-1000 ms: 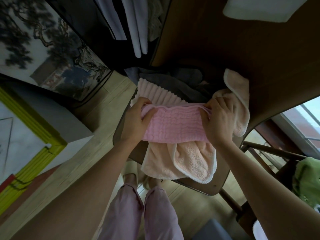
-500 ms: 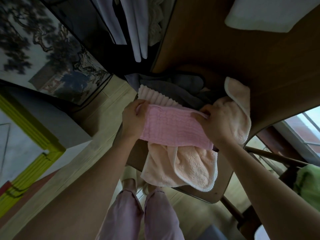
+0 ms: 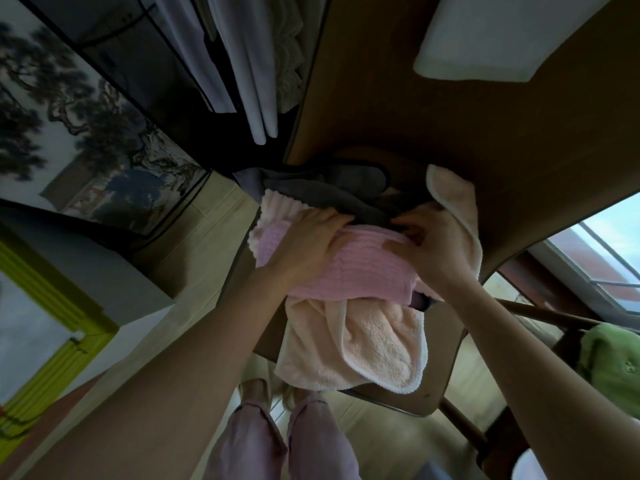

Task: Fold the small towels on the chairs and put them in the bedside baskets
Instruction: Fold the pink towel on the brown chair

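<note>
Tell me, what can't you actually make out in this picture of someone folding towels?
Head view only:
- Baskets: none in view.
- Right hand fingertips: tucked into the pink towel, so its exact hold is unclear.
- Peach towel: its middle lies under the pink towel.
- Grey cloth: dark and bunched; what kind is unclear.
- Green cloth: cut off by the right edge.
- Chair: seat mostly covered by towels.

Pale wood floor, landscape painting (dim), window right.

Bare forearms, no sleeves; loose pale pink trousers; light slippers on feet.
</note>
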### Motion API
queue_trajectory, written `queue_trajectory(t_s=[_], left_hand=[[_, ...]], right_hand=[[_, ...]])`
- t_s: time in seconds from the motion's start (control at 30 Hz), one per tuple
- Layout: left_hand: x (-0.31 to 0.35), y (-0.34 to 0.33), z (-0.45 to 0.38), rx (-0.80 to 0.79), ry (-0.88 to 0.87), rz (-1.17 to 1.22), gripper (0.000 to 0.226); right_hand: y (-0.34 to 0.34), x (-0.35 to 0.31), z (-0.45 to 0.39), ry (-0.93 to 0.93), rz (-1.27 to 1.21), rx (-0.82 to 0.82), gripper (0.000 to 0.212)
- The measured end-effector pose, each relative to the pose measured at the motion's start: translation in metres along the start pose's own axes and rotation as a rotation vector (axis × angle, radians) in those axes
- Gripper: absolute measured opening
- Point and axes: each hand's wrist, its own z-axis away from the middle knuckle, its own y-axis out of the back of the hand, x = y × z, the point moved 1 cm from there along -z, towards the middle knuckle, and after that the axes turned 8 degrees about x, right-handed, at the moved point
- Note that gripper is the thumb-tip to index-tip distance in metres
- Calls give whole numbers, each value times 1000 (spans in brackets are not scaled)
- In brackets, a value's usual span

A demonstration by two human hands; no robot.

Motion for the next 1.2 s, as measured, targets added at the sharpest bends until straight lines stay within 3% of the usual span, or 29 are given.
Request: queue_trajectory(t_s=[0.13, 0.3, 0.4, 0.57, 0.67, 0.8, 1.0, 1.1, 1.2], left_hand=[[-2, -16, -7, -10, -31, 59, 31], [-2, -17, -7, 91, -28, 42, 19], [-4, -20, -5, 76, -53, -10, 21], [-2, -34, -7, 178, -88, -131, 37], [0, -44, -10, 308, -13, -213, 36], [-9, -52, -6, 422, 134, -228, 34], [-2, -63, -19, 319, 186, -182, 44], [-14, -53, -8, 335, 178, -174, 45], [-29, -33, 28, 495, 285, -63, 38]], right_hand=[[2, 12, 6, -83, -8, 2, 16], [-6, 14, 22, -231, -206, 36, 17], [-13, 14, 29, -214, -182, 35, 20], [-13, -1, 29, -262, -392, 336, 8], [-23, -6, 25, -217, -294, 381, 3], [-18, 3, 9, -12, -92, 259, 17], [-14, 26, -1, -40, 44, 226, 26], [-8, 17, -3, -72, 137, 342, 29], [-5, -4, 7, 42, 221, 499, 34]])
